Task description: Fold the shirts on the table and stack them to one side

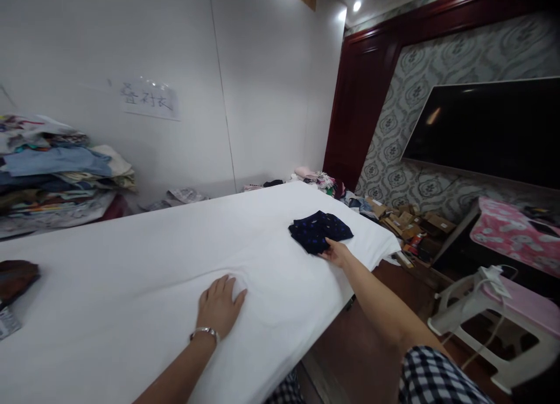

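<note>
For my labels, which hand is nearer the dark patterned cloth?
Right. The right hand touches the cloth at its near edge; the left hand lies left of it, apart, on the sheet.

Right fingers [332, 252] touching dark cloth [315, 227], white table [166, 246]

From far away I can't see all of the brown thing [18, 278] or the black screen [490, 132], both cut off at the sides, and the right hand [336, 254] hides a bit of the dark cloth [317, 227], whose spots look too tiny to tell.
</note>
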Tool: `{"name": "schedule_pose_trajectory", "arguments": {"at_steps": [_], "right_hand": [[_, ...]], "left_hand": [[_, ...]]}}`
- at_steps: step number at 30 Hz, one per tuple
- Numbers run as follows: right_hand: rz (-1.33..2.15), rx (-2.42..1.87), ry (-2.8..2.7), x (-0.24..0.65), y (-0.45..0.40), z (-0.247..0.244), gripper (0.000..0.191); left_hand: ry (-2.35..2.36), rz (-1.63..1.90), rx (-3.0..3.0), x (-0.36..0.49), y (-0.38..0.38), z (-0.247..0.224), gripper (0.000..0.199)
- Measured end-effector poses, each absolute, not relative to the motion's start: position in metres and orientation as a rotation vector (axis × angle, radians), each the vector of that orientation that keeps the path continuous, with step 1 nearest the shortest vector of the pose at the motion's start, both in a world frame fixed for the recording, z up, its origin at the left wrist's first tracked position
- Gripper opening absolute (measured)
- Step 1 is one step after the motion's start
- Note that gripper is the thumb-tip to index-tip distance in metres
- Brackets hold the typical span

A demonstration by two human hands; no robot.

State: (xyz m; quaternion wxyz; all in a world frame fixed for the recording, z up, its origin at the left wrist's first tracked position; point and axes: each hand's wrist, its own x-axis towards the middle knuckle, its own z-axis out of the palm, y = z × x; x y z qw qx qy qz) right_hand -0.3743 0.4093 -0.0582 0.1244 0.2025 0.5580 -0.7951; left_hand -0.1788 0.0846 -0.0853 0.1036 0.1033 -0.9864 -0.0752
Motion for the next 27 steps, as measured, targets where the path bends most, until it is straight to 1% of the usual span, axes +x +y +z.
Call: {"name": "schedule_pose_trajectory", "arguments": {"at_steps": [4,7,9,10,11,12,13,14,16,18,20,23,25,27], "right_hand": [[-2.151,0.512,1.884,-0.363,0.433,-0.056,0.026],[-2.133,0.437,2.168,-0.361,0.441,-0.043,0.041],[-2.111,0.227,2.401,-0.360,0.432,-0.032,0.043],[-2.020,0.023,2.575,-0.359,0.424,-0.027,0.043],[-1.848,-0.222,2.774,-0.359,0.413,-0.023,0.044],[-1.593,-0.466,2.967,-0.359,0.401,-0.020,0.047],[-1.288,-0.664,3.122,-0.359,0.390,-0.018,0.052],[-0.991,-0.774,3.220,-0.361,0.380,-0.019,0.057],[-0.575,-0.725,3.229,-0.366,0.364,-0.026,0.064],[-0.342,-0.587,3.104,-0.373,0.357,-0.039,0.071],[-0.245,-0.498,2.989,-0.379,0.355,-0.053,0.078],[-0.263,-0.488,2.900,-0.388,0.360,-0.059,0.086],[-0.314,-0.510,2.888,-0.397,0.366,-0.050,0.086],[-0.336,-0.489,2.979,-0.409,0.375,-0.036,0.082]], "left_hand": [[-2.908,-0.213,0.299,-0.178,0.085,-0.084,0.059],[-2.904,-0.209,0.310,-0.179,0.085,-0.085,0.057],[-2.898,-0.197,0.309,-0.180,0.083,-0.088,0.056],[-2.895,-0.187,0.307,-0.180,0.083,-0.089,0.056],[-2.892,-0.174,0.301,-0.180,0.082,-0.091,0.056],[-2.891,-0.162,0.298,-0.181,0.081,-0.092,0.057],[-2.893,-0.152,0.297,-0.181,0.081,-0.093,0.057],[-2.897,-0.143,0.297,-0.181,0.080,-0.094,0.057],[-2.907,-0.125,0.303,-0.181,0.080,-0.093,0.056],[-2.918,-0.107,0.309,-0.180,0.081,-0.092,0.056],[-2.918,-0.093,0.318,-0.180,0.081,-0.091,0.055],[-2.917,-0.085,0.331,-0.179,0.081,-0.091,0.055],[-2.924,-0.081,0.332,-0.179,0.081,-0.091,0.056],[-2.934,-0.087,0.343,-0.179,0.081,-0.092,0.057]]}}
